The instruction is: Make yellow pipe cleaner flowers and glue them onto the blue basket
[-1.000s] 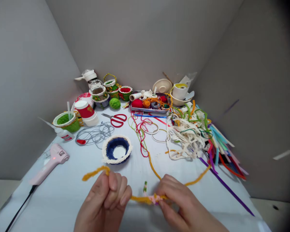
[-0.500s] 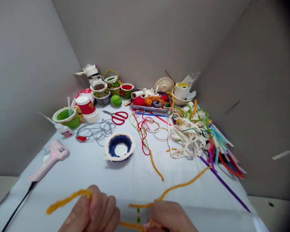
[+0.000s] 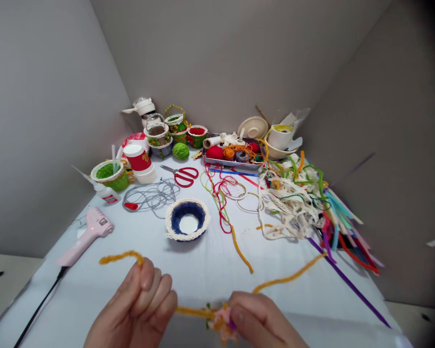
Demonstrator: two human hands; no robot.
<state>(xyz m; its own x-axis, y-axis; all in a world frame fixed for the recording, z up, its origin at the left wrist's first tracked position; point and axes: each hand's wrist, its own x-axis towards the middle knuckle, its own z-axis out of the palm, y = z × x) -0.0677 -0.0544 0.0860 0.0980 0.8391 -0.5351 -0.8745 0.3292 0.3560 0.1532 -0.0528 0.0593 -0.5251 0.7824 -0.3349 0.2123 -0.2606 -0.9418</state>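
My left hand point(image 3: 141, 299) is closed on an orange-yellow pipe cleaner point(image 3: 194, 311); one fuzzy end sticks out above the thumb, and the strand runs from the fist across to the right. There it meets a small pink, orange and green pipe-cleaner flower point(image 3: 223, 323) with a touch of purple. My right hand point(image 3: 261, 319) pinches that flower between thumb and fingers. Behind the right hand, another orange-yellow length point(image 3: 292, 278) slants up to the right. Farther off stands a dark blue bowl-shaped basket point(image 3: 187, 220) with a white lace rim.
A pink glue gun point(image 3: 87, 236) lies at the left with its light lit, near a glue bottle point(image 3: 107, 194). Red-handled scissors point(image 3: 184, 177), tangled grey cord point(image 3: 152, 194) and a tray point(image 3: 232, 164) of yarn sit farther back. Lace point(image 3: 290, 208) and pipe cleaners are heaped at the right.
Both hands have risen in view, and the flower in my right hand now shows more fully. The whole scene has shifted slightly right as the camera turned.
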